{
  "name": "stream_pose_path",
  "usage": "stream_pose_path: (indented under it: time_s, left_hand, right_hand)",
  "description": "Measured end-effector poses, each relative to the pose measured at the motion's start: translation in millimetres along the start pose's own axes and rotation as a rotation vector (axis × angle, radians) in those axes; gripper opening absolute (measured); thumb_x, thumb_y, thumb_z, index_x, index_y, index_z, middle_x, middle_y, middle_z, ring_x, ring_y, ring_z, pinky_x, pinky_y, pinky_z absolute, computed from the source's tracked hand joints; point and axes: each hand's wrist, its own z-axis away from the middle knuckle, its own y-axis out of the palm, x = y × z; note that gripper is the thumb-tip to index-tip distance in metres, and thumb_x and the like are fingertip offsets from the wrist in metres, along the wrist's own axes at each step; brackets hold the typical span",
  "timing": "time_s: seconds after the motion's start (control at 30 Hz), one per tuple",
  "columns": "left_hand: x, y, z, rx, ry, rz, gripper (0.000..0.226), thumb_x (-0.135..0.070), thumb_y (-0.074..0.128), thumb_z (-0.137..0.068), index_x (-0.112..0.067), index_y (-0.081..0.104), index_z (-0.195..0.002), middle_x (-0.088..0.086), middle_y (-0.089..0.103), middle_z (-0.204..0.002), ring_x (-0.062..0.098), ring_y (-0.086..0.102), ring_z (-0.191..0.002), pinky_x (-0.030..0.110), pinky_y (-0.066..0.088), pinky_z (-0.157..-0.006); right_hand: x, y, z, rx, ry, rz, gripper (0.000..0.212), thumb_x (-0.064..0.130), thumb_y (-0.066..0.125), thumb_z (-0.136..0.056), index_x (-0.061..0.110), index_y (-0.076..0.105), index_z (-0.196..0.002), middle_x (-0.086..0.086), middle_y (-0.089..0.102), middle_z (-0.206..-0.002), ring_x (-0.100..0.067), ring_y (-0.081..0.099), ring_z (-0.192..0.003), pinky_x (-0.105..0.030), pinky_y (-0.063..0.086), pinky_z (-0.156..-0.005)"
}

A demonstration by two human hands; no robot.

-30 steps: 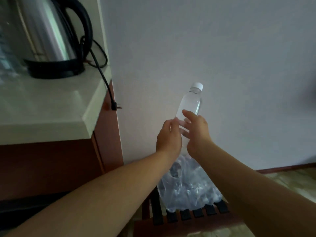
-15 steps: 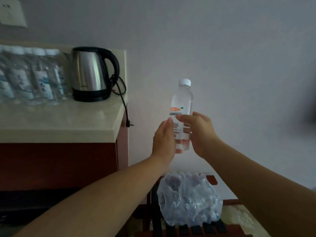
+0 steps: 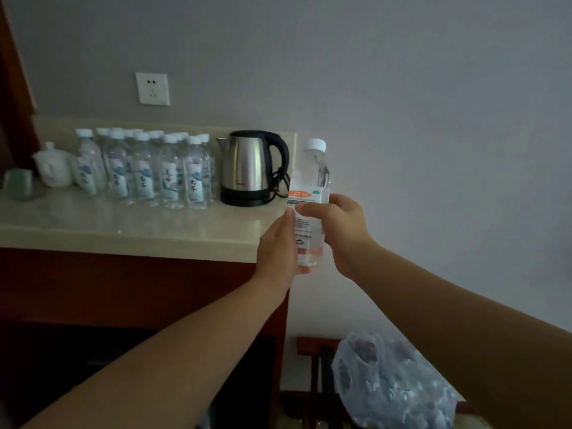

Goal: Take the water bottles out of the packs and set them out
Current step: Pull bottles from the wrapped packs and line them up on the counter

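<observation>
While the left grip (image 3: 277, 246) and the right grip (image 3: 339, 229) both clamp round it, the clear plastic water bottle with a white cap and orange label (image 3: 312, 168) is held upright in the air, just off the right end of the pale stone surface (image 3: 123, 226). Farther left on that surface, a cluster of white-capped, blue-labelled water bottles (image 3: 145, 171) stands just beside a steel electric kettle with a black handle (image 3: 247, 164). Near and low on the right lies a crumpled clear plastic pack (image 3: 393, 394).

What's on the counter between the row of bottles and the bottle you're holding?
The steel kettle, between the bottle row and the held bottle, in the head view.
</observation>
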Motion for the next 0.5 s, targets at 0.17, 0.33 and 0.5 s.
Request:
stream_pose_path:
  time_s: [0.17, 0.33, 0.5]
  left_hand:
    - [-28.9, -85.7, -3.3, 0.004, 0.105, -0.144, 0.026, -0.052, 0.037, -0.096, -0.051, 0.061, -0.088, -0.007, 0.071, -0.089, 0.024, 0.069, -0.085, 0.034, 0.058, -0.062]
    - [-47.0, -166.7, -5.5, 0.032, 0.113, -0.226, 0.032, -0.05, 0.034, -0.098, -0.06, 0.06, -0.083, -0.023, 0.068, -0.084, 0.024, 0.066, -0.094, 0.044, 0.056, -0.079]
    - [-57.3, -228.0, -17.5, 0.086, 0.067, -0.241, 0.025, -0.042, 0.042, -0.097, -0.047, 0.066, -0.091, -0.011, 0.072, -0.095, 0.011, 0.068, -0.092, 0.035, 0.056, -0.075]
  right_hand:
    - [2.4, 80.6, 15.2, -0.028, -0.083, 0.028, 0.034, 0.01, 0.076, -0.069, 0.012, 0.066, -0.101, -0.004, 0.072, -0.087, -0.021, 0.07, -0.079, -0.041, 0.059, -0.073]
    - [-4.5, 157.1, 29.4, -0.011, -0.113, -0.017, 0.034, 0.006, 0.076, -0.068, 0.012, 0.066, -0.1, -0.003, 0.072, -0.088, -0.019, 0.07, -0.08, -0.036, 0.058, -0.07]
    - [-16.1, 214.2, 34.6, -0.033, -0.102, -0.044, 0.04, 0.007, 0.077, -0.068, 0.012, 0.064, -0.106, 0.0, 0.071, -0.09, -0.015, 0.069, -0.082, -0.03, 0.056, -0.069]
